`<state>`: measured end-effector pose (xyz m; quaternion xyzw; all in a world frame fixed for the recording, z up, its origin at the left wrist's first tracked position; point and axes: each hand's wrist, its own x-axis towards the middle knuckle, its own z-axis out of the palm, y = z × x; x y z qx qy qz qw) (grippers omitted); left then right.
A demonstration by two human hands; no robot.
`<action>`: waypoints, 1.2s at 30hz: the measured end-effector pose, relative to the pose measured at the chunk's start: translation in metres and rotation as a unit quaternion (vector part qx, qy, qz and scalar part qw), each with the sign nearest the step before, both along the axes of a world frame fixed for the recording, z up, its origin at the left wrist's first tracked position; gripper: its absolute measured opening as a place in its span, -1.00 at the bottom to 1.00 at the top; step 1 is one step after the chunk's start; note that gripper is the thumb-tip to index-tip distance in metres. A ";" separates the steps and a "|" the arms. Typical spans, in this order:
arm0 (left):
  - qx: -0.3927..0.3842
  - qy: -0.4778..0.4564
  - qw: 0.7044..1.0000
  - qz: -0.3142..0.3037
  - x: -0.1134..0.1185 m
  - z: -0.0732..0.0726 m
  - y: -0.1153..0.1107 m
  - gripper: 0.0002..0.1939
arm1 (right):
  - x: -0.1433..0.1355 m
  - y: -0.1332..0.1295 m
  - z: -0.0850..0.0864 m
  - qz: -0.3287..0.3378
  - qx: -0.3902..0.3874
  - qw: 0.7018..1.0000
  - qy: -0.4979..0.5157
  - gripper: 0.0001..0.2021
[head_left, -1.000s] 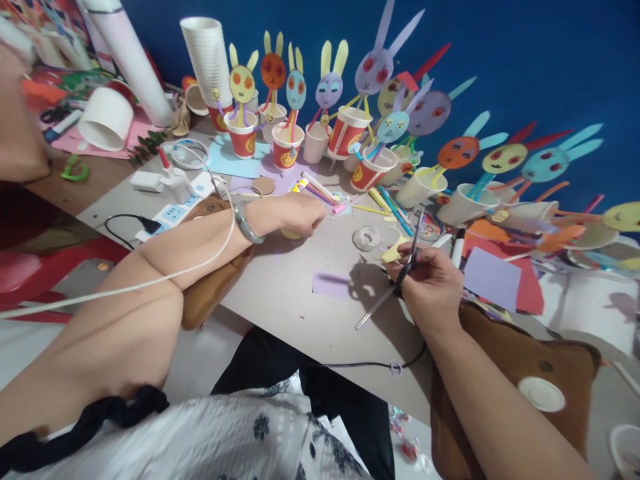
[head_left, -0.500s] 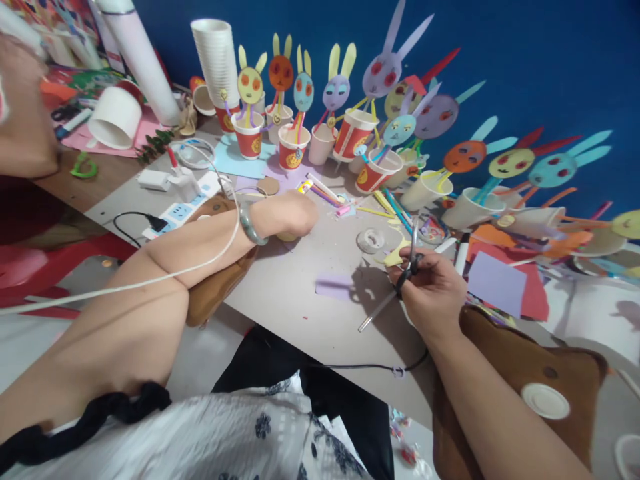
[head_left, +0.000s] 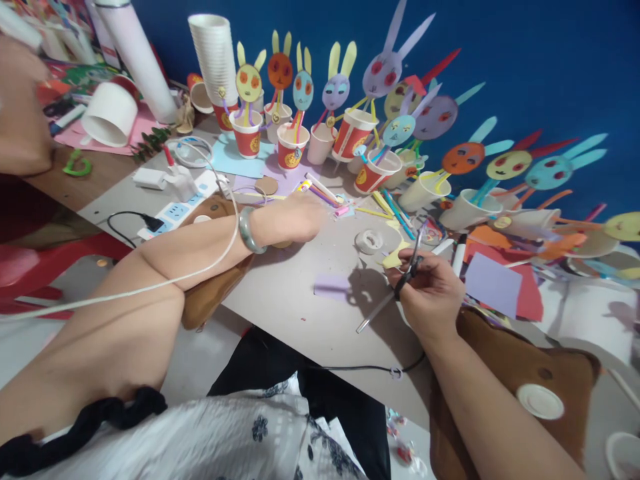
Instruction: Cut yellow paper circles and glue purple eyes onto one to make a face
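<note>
My right hand (head_left: 434, 290) is closed around a pair of black-handled scissors (head_left: 413, 268), whose metal points upward. A thin silvery rod (head_left: 374, 313) sticks out below the same hand toward the lower left; whether it belongs to the scissors I cannot tell. My left hand (head_left: 300, 217), with a green bangle (head_left: 250, 230) on the wrist, is above the table near some coloured strips (head_left: 325, 191). Its fingers are smeared by motion, so their grip is unclear. Between the hands lie a small purple paper (head_left: 331, 287) and a tape roll (head_left: 369, 241).
Paper cups with rabbit figures (head_left: 347, 137) line the back by the blue wall. A cup stack (head_left: 213, 57), a power strip (head_left: 175, 212) and a white cable (head_left: 200, 270) are at left. Purple paper (head_left: 493, 283) and a brown bag (head_left: 505, 387) lie right. Another person's arm (head_left: 23, 110) shows far left.
My left hand has moved slightly right and blurred. The right hand still holds the scissors, their metal tilted a little more to the right. The whole view has shifted slightly.
</note>
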<state>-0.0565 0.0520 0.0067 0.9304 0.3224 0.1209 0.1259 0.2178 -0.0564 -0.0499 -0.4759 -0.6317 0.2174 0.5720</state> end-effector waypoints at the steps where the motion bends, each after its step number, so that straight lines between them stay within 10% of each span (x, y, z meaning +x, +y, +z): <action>1: -0.018 0.010 1.000 0.010 0.009 0.005 -0.005 -0.83 | -0.001 -0.001 0.001 -0.004 0.008 1.000 -0.007 -0.71; 4: -0.252 -0.065 0.965 -0.020 0.035 0.013 -0.022 -0.86 | -0.002 -0.003 0.004 -0.013 0.065 0.996 -0.062 -0.72; 7: -0.515 -0.185 0.836 -0.030 0.053 0.010 -0.038 -0.80 | -0.005 -0.007 0.012 -0.017 0.146 0.974 -0.175 -0.73; 12: -0.616 -0.291 0.732 -0.023 0.062 -0.004 -0.051 -0.68 | -0.015 -0.011 0.022 -0.004 0.266 0.915 -0.304 -0.75; 20: -0.584 -0.317 0.746 -0.041 0.059 -0.011 -0.048 -0.43 | -0.013 -0.012 0.015 0.047 0.240 0.926 -0.287 -0.80; 29: -0.560 -0.351 0.749 -0.040 0.061 -0.023 -0.040 -0.83 | -0.016 -0.017 0.018 0.069 0.163 0.952 -0.251 -0.78; 36: -0.511 -0.325 0.794 -0.046 0.058 -0.014 -0.043 -0.67 | -0.016 -0.019 0.018 0.088 0.160 0.953 -0.241 -0.79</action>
